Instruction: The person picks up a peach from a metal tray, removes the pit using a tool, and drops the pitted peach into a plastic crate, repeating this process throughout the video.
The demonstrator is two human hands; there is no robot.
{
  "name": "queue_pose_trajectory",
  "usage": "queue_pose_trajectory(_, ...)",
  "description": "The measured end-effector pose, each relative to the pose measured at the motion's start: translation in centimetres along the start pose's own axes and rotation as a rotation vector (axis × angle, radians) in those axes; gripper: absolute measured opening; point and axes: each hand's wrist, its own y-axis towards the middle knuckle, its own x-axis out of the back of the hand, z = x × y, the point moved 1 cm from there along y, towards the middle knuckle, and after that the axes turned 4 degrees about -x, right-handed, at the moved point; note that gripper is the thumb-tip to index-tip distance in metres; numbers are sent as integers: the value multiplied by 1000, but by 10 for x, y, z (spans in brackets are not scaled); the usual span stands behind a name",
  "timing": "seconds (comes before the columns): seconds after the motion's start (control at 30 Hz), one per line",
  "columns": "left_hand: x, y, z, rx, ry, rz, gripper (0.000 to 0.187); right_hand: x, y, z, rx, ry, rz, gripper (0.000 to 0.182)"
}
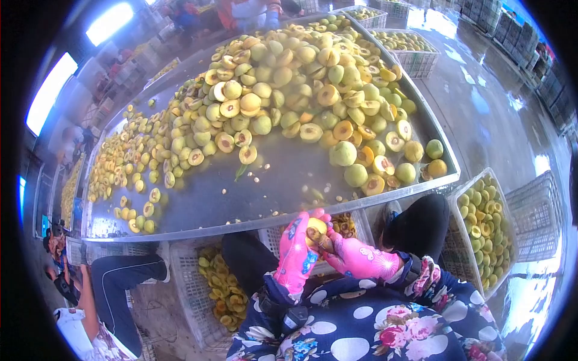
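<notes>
My left hand (295, 253), in a pink patterned glove, is closed around a yellow halved peach (316, 228) just beyond the near edge of the metal table (241, 226). Pressed up against the same fruit is my right hand (364, 257), also in a pink glove, its fingers closed. Whatever lies between those fingers is too small and hidden to make out. A large heap of peaches (283, 78), whole and halved, many with pits showing, covers much of the table. Below my hands, a crate holds dark reddish-brown pieces (344, 225).
A crate of peach halves (223, 289) stands on the floor at left, and another full crate (510, 240) at right beside a grey crate (534, 210). A seated person's leg (123, 271) is close on my left. Another person (247, 13) is across the table.
</notes>
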Motion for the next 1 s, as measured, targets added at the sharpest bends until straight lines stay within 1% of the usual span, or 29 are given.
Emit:
queue_pose_trajectory(0.07, 5, 2, 0, 34, 71, 27, 32, 2, 1, -1, 9, -84, 4, 34)
queue_pose_trajectory(0.1, 7, 4, 1, 18, 101, 23, 31, 2, 1, -2, 14, -128, 5, 33)
queue_pose_trajectory(0.2, 13, 8, 8, -39, 163, 3, 30, -1, 5, -11, 62, -52, 34, 32)
queue_pose_trajectory(0.3, 14, 9, 16, -85, 155, -17, 32, -7, 9, -18, 178, 60, -9, 29)
queue_pose_trajectory(0.37, 15, 9, 18, -87, 134, -13, 34, -2, 6, -11, -61, 327, 199, 27)
queue_pose_trajectory(0.4, 14, 9, 19, -118, 150, -37, 35, 0, 5, -7, -181, 459, 303, 26)
queue_pose_trajectory(0.5, 11, 7, 24, -192, 169, -114, 38, -2, 7, -8, -165, 649, 390, 27)
queue_pose_trajectory(0.57, 8, 9, 26, -218, 140, -170, 38, -6, 9, -13, -201, 789, 442, 30)
queue_pose_trajectory(0.67, 15, 16, 30, -304, 123, -153, 39, -8, 7, -10, -226, 1031, 500, 33)
queue_pose_trajectory(0.7, 13, 16, 29, -283, 105, -151, 39, -8, 7, -8, -228, 1117, 516, 33)
queue_pose_trajectory(0.8, 8, 16, 26, -202, 31, -152, 40, -8, 9, -12, -296, 1248, 516, 30)
queue_pose_trajectory(0.9, 4, 17, 24, -116, -60, -132, 40, -11, 12, -27, -312, 1383, 572, 29)
queue_pose_trajectory(0.93, 2, 15, 23, -103, -75, -112, 41, -12, 12, -31, -294, 1402, 577, 28)
queue_pose_trajectory(1.0, 5, 16, 24, -60, -162, -66, 41, -13, 9, -34, -168, 1422, 574, 28)
